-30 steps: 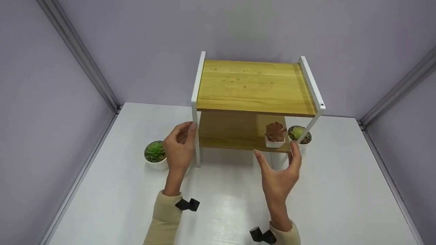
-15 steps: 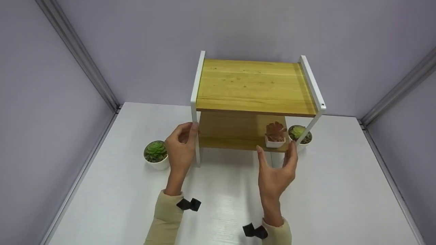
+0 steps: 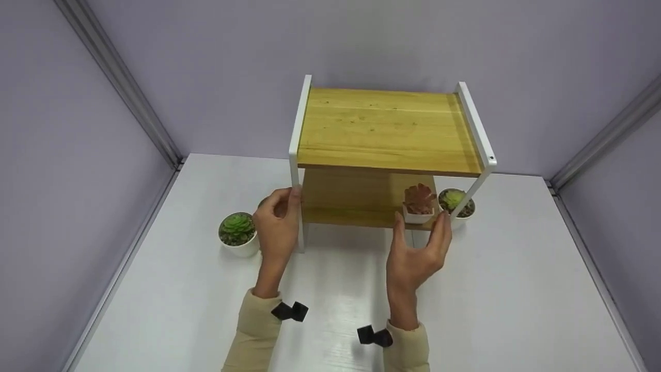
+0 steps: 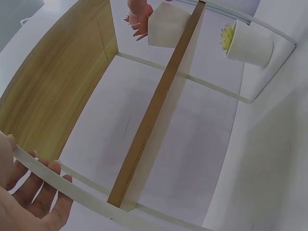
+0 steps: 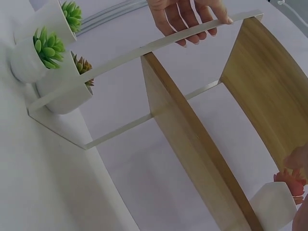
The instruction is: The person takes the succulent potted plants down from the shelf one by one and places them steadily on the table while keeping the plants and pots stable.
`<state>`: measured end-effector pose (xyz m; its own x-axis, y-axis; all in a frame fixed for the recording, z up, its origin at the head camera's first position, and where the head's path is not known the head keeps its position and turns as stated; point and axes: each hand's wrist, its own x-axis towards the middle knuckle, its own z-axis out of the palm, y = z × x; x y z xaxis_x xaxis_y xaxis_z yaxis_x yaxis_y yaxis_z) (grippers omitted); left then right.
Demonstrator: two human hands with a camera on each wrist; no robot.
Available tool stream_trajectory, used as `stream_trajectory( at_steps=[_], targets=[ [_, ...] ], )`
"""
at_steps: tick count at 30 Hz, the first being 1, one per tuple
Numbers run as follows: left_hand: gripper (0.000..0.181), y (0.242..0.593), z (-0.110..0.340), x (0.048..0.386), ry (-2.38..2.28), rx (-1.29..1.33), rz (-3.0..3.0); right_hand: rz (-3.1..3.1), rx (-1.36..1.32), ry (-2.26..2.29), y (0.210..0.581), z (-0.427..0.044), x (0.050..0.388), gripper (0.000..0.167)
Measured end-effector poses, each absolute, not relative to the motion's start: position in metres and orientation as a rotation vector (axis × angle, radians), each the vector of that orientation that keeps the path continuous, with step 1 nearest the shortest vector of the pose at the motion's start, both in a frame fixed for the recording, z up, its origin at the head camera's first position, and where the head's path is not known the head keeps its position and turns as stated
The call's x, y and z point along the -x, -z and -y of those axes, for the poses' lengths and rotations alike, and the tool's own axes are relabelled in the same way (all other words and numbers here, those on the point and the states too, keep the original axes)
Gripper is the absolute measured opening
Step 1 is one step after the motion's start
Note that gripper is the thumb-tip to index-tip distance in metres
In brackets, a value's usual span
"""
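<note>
A two-tier shelf with wooden boards (image 3: pixel 384 129) and white side frames stands at the back of the white table. My left hand (image 3: pixel 277 225) grips its left front post, thumb on one side and fingers curled behind, as the left wrist view shows. On the lower board's right front corner sits a red succulent (image 3: pixel 419 200) in a square white pot (image 4: pixel 168 25). My right hand (image 3: pixel 415 261) is spread at that pot, thumb by its left side and fingers by its right. A narrow gap seems to remain; contact is hard to tell.
A potted yellow-green succulent (image 3: pixel 454 201) stands on the table by the right post. Left of the shelf is a green succulent (image 3: pixel 237 230); the right wrist view shows another green one (image 5: pixel 71 17) and a brownish one (image 5: pixel 83 67) there. Walls enclose the table.
My right hand has moved left and slightly forward, and its thumb and fingers now flank the red succulent's pot. My left hand keeps its grip on the post.
</note>
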<state>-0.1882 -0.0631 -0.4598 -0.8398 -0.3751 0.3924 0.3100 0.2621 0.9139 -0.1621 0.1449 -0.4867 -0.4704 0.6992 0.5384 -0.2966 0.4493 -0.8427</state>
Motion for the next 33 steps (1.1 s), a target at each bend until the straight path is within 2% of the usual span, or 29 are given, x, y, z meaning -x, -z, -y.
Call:
stream_trajectory(
  at_steps=[15, 33],
  targets=[
    [0.031, 0.457, 0.061, 0.185, 1.622, -0.111, 2.008, 1.589, 0.488, -1.329, 0.482, -0.127, 0.175, 0.069],
    [0.031, 0.459, 0.058, 0.185, 1.629, -0.133, 2.022, 1.594, 0.589, -1.321, 0.482, -0.132, 0.184, 0.064]
  ],
)
